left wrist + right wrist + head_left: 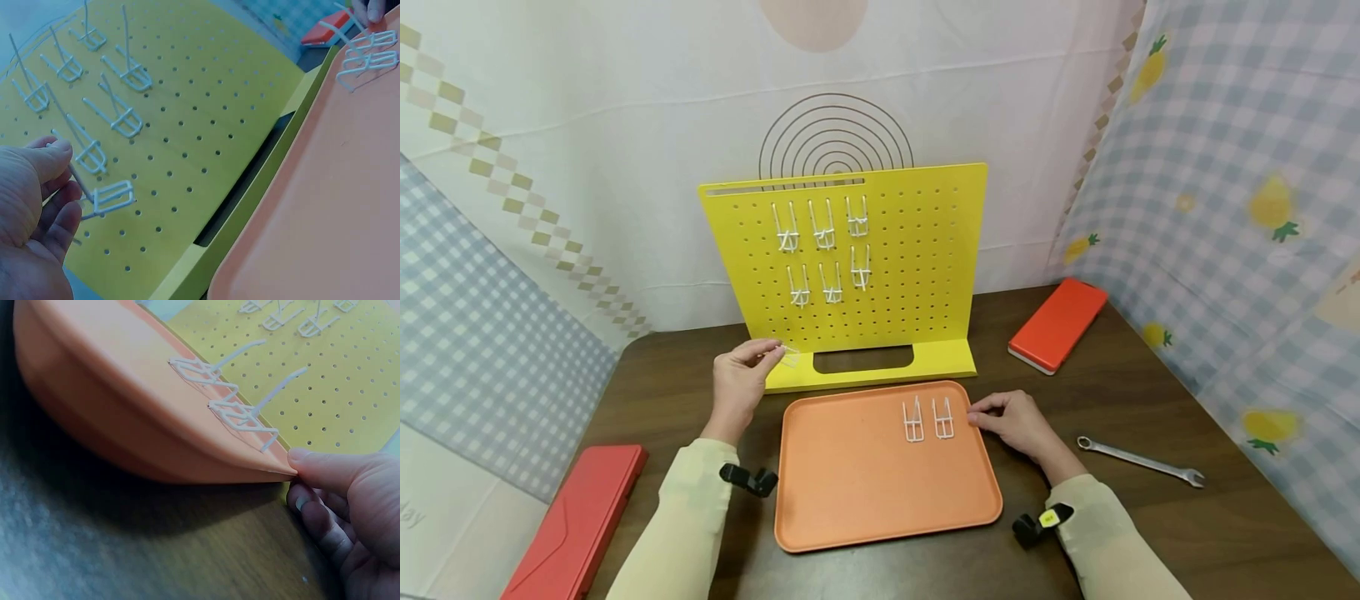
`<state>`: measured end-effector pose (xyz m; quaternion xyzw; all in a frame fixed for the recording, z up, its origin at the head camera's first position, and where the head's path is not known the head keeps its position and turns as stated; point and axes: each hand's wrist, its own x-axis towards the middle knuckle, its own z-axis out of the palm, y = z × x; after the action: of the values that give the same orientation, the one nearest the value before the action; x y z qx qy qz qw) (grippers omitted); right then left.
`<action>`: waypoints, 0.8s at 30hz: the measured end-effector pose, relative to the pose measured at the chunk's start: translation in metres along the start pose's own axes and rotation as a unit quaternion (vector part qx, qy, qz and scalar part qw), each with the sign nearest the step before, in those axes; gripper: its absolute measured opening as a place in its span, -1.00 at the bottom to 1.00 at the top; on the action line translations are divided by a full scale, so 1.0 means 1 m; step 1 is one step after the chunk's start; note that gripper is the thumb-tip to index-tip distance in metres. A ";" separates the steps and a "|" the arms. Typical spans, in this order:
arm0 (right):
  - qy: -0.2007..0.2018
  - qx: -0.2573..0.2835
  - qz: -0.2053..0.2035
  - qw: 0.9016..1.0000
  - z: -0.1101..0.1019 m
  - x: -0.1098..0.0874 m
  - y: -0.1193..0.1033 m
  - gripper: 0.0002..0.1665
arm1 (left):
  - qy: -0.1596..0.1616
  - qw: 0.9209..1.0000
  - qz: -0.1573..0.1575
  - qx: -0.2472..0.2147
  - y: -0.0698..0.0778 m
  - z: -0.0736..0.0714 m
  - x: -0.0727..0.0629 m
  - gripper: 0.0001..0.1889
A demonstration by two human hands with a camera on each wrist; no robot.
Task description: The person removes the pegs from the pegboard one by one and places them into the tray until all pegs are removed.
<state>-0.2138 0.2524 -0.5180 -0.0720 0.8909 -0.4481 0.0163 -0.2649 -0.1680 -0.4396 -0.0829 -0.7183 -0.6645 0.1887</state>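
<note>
White hook (pixel 789 357): in front of board's (pixel 917 275) lower left | left hand (pixel 741 379): pinches it | right hand (pixel 1017 421): pinches tray (pixel 880 500), nearer than board | judgement: light pinch, hook squared to board

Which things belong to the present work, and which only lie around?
In use:
yellow perforated pegboard
white wire hooks, left hand holding one
orange rectangular tray, right hand pinching its rim

Lying about:
red oblong case, left
red oblong box, right
silver metal wrench
</note>
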 end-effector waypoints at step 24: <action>0.003 0.002 -0.002 1.000 0.001 0.001 0.002 -0.83 | -0.004 0.998 -0.056 -0.026 0.021 0.040 -0.041 -0.79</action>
<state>-0.2145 0.2528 -0.5195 -0.0726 0.8899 -0.4502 0.0129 -0.2266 -0.1207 -0.4380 -0.0505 -0.7054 -0.6917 0.1460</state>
